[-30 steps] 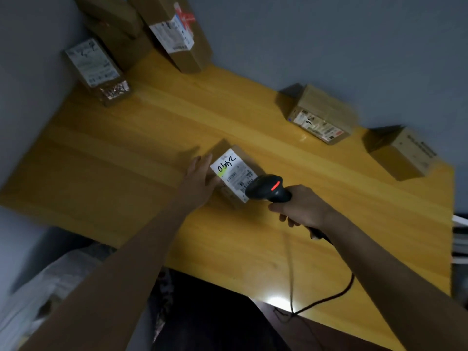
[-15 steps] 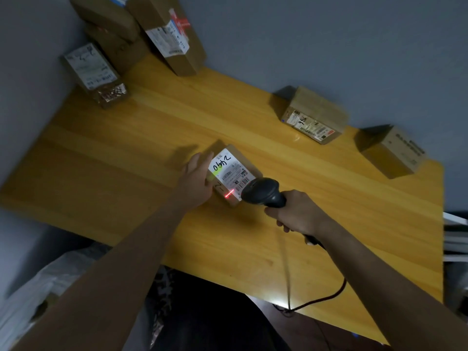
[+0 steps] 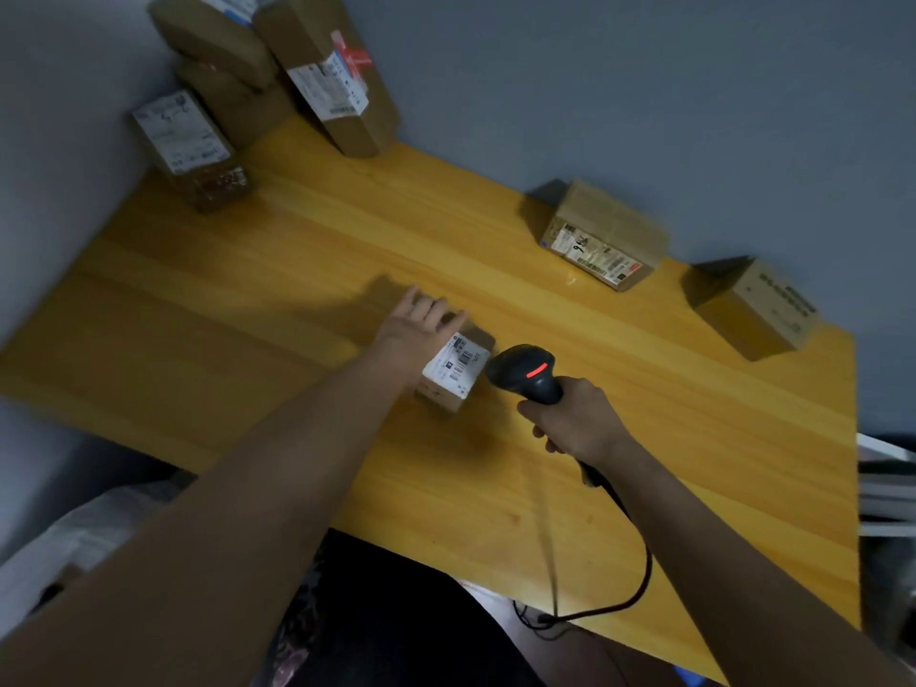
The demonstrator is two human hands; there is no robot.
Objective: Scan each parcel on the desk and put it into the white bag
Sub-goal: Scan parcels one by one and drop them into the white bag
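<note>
- My right hand [image 3: 575,423] is wrapped tight round the handle of the barcode scanner [image 3: 525,371], whose head points at the small parcel [image 3: 458,366] just beside it; a red light glows on top of the scanner
- My left hand [image 3: 419,329] lies over the far-left part of that parcel, fingers fairly straight and spread across its top — I cannot tell whether the thumb has closed round the side, so I read it as pressing or about to take hold rather than gripping
- The parcel sits on the wooden desk [image 3: 248,300], mid-desk, its white label facing up toward the scanner
- Step in hand, as I judge it: the scan of this parcel, at or near its end
- Next move calls for a firm hold with the left hand, then a lift and a swing down and left to the white bag [image 3: 94,533], low beside the desk edge and only partly in view
- Still waiting: two boxes [image 3: 602,238] [image 3: 758,309] along the wall and a stack of parcels [image 3: 277,76] in the far-left corner
- The scanner cable [image 3: 639,572] trails off the near edge — well apart from the path to the bag
</note>
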